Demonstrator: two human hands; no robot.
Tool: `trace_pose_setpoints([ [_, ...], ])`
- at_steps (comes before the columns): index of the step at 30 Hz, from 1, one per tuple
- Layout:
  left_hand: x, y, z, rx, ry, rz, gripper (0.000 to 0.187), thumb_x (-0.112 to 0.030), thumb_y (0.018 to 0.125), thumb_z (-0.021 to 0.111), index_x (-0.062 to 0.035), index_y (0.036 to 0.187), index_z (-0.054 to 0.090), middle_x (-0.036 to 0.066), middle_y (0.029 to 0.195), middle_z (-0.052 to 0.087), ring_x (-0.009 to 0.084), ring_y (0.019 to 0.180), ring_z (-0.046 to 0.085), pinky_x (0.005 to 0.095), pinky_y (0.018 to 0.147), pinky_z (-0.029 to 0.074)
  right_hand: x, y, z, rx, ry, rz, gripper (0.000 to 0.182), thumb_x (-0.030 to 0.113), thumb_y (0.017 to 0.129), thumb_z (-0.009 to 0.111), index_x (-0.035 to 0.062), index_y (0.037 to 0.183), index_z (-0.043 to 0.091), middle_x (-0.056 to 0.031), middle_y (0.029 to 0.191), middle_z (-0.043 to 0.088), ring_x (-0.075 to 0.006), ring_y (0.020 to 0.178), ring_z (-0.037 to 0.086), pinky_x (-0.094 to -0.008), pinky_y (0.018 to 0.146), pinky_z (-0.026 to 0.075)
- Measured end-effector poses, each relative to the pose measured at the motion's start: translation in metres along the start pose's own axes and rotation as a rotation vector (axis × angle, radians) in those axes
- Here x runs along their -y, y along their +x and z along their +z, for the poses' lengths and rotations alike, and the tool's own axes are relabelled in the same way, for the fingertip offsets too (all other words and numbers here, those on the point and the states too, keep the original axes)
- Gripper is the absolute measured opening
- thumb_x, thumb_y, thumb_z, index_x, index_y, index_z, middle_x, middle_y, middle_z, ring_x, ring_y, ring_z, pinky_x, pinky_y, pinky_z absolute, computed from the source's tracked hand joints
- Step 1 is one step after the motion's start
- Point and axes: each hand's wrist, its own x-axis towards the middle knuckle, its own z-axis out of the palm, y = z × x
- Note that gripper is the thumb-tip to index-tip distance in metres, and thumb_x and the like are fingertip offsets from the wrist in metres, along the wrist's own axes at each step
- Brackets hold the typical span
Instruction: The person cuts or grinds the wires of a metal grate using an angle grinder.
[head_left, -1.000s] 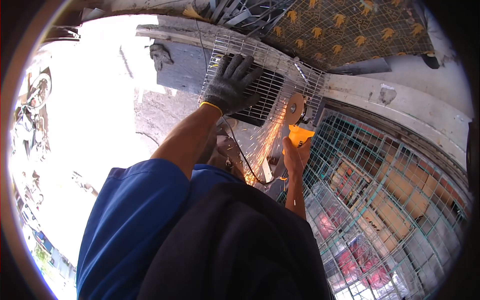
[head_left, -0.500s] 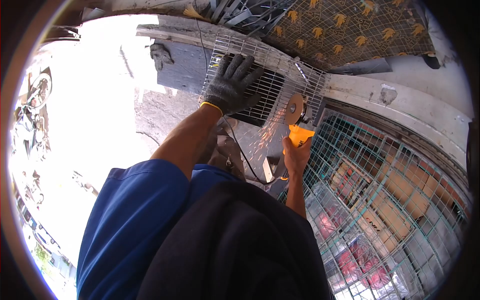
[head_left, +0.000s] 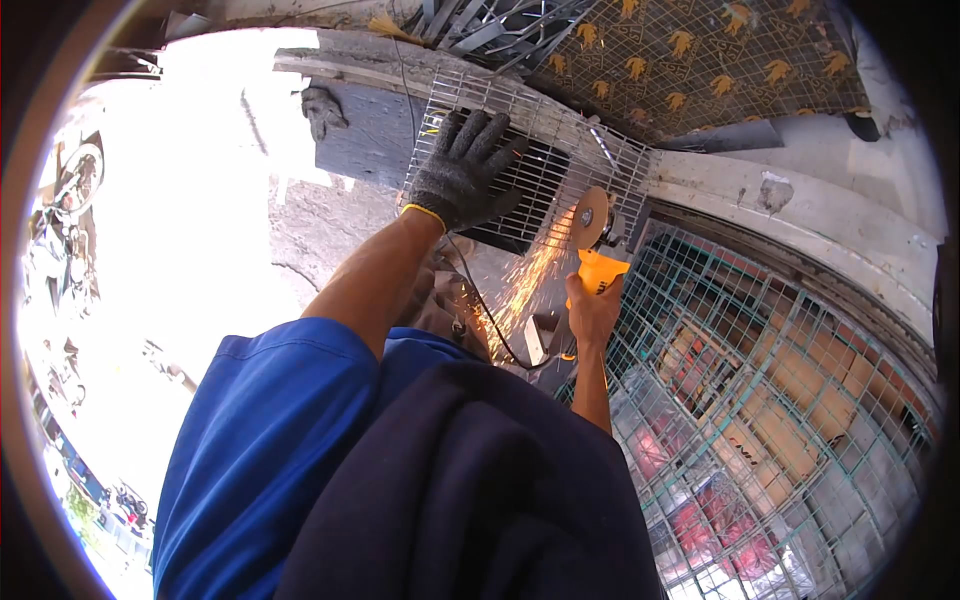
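The disc (head_left: 590, 217) of the yellow grinder (head_left: 600, 272) stands at the near right corner of the wire mesh (head_left: 500, 97), throwing sparks (head_left: 543, 262) back toward the person's legs. If the disc twists or binds between wires, it could kick or break, and the right hand (head_left: 593, 308) is bare, with no glove to shield it. Sparks could also scorch the trousers or the black cord (head_left: 474, 290), since that cord runs through their path. The mesh could skid or rattle if the pressing hand lets up, because no clamp shows on it.

The mesh lies over a black plate (head_left: 497, 238). The left hand (head_left: 460, 178), in a grey glove, rests palm down toward the mesh's left edge, fingers spread and thumb out toward the disc but well apart from it. That arm reaches forward, almost straight. The right forearm rises close along the body's right side; its hand wraps the grinder, thumb on the left flank. I cannot tell how its other fingers sit, as they are hidden.
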Motion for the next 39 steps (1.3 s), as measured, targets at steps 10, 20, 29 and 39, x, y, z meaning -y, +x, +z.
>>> trace_pose_setpoints([
  [10,-0.001,-0.001,0.001,0.021,-0.004,-0.006,0.083,-0.06,0.09,0.071,-0.0252,0.161,0.048,0.019,0.172,0.036,0.0437,0.159,0.032,0.0657,0.132,0.015,-0.019,0.008,0.001,0.03,0.003,-0.023,0.056,0.026,0.084,0.082,0.0009,0.125,0.054,-0.0133,0.096,0.074,-0.0249,0.077,0.074,-0.0388,0.071,0.059],
  [20,0.0,-0.001,0.004,0.011,0.03,-0.015,0.084,-0.061,0.09,0.072,-0.0283,0.163,0.045,0.015,0.173,0.035,0.0419,0.161,0.03,0.0639,0.132,0.019,-0.022,0.011,0.003,-0.036,-0.031,-0.064,0.055,0.025,0.083,0.084,0.0001,0.123,0.055,-0.013,0.096,0.074,-0.0242,0.077,0.074,-0.0381,0.073,0.06],
  [29,-0.001,0.0,0.002,0.022,0.008,-0.021,0.084,-0.06,0.091,0.071,-0.0281,0.163,0.045,0.016,0.173,0.035,0.0423,0.161,0.03,0.0638,0.132,0.019,-0.003,0.006,0.0,-0.007,0.028,-0.04,0.054,0.02,0.085,0.083,-0.0008,0.125,0.055,-0.0116,0.097,0.074,-0.0203,0.079,0.073,-0.0356,0.073,0.06],
  [39,-0.002,0.0,0.001,0.055,0.03,-0.032,0.085,-0.062,0.092,0.069,-0.0284,0.165,0.043,0.015,0.175,0.033,0.042,0.162,0.027,0.0639,0.133,0.016,-0.004,0.01,0.001,-0.03,-0.044,-0.027,0.058,0.023,0.085,0.084,0.0,0.129,0.054,-0.0116,0.1,0.074,-0.0217,0.082,0.073,-0.0361,0.075,0.06],
])
